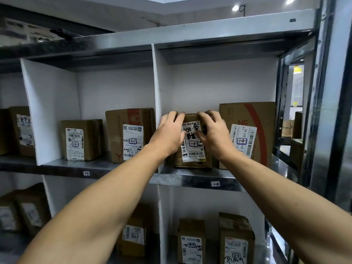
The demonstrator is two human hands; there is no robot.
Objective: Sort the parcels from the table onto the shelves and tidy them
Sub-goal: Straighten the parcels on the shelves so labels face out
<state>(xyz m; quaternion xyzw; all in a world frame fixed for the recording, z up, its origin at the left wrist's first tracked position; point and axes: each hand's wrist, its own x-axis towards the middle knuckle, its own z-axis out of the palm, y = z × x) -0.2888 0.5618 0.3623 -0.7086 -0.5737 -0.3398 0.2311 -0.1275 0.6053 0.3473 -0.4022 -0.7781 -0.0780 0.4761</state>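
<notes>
Parcel (192,145) is standing on the upper shelf (190,178), in the right compartment, just left of a bigger box (266,115). The left hand (169,134) and right hand (213,132) are gripping its top corners, hiding part of its label.

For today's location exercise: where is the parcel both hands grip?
Head view, centre-right: the parcel stands on the middle shelf, between the white divider and a larger red-striped box.

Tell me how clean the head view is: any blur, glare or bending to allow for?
Head view: sharp at centre, the label on the gripped parcel readable; boxes at the left edge and lower left blurred; wide-angle lens bows the shelf edge and right post; ceiling lights flare top right.
</notes>
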